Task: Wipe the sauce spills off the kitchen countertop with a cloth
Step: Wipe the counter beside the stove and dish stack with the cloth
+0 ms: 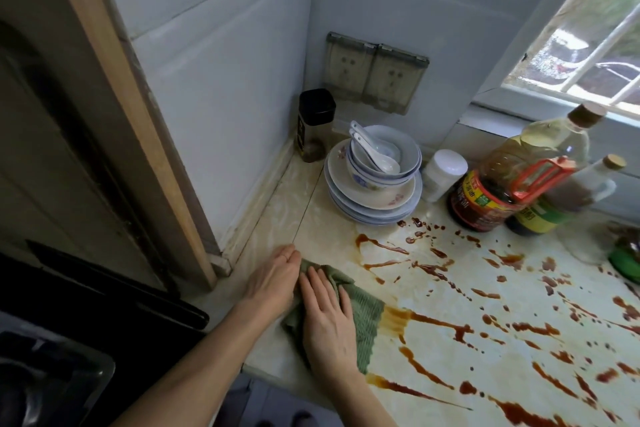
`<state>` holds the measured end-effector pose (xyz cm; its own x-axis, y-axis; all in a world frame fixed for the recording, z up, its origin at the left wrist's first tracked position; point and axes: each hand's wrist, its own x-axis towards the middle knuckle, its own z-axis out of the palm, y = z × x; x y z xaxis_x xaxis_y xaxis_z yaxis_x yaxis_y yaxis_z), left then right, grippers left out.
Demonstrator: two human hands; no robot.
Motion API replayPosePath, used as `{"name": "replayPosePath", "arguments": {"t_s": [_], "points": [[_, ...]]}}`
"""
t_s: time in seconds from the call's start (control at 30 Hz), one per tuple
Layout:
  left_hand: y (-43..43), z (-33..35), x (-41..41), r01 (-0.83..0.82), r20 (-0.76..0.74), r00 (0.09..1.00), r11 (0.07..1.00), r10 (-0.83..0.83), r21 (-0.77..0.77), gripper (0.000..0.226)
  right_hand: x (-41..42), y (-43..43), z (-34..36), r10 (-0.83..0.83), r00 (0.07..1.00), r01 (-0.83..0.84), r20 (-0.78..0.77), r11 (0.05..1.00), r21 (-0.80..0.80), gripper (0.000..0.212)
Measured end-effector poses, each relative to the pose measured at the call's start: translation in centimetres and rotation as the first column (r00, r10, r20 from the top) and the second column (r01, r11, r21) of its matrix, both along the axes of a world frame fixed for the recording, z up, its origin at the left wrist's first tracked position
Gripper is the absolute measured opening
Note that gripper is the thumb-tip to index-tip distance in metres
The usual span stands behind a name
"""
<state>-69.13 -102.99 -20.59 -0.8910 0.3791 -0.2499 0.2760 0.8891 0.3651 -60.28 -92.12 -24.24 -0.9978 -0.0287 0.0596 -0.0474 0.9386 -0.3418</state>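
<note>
Near the front-left corner of the countertop (311,225), both hands are down on the green cloth (367,319). The right hand (329,326) lies flat on top of it, fingers straight and spread a little, palm pressing the fabric onto the surface and gripping nothing. The left hand (273,281) sits just beside it on the left, fingers straight and held together, their tips touching the cloth's far corner; no curl around it either.

The cloth is bunched under the palms, and its right edge meets a brown smear. From there the sauce spills (462,331) run in streaks and drops across the countertop toward the right edge and along the front.

Back in the far corner stands a stack of plates and bowls (374,191) with white spoons in the top bowl, and a dark jar (315,125) against the wall behind it. A white container (445,173) and a large oil bottle (519,177) with a red handle stand along the back, below the window (588,28).
</note>
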Motion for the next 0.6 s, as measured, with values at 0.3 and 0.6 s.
{"name": "replayPosePath", "arguments": {"t_s": [0.3, 0.6], "points": [[-0.1, 0.1, 0.9, 0.009, 0.008, 1.0, 1.0, -0.009, -0.003, 0.073, 3.1, 5.6, -0.1, -0.251, 0.965, 0.241, -0.079, 0.964, -0.112, 0.048], [0.4, -0.2, 1.3, -0.026, 0.036, 0.999, 0.999, 0.028, -0.041, 0.07, 4.1, 1.6, -0.8, -0.026, 0.999, 0.028, -0.018, 0.995, 0.1, 0.062]]}}
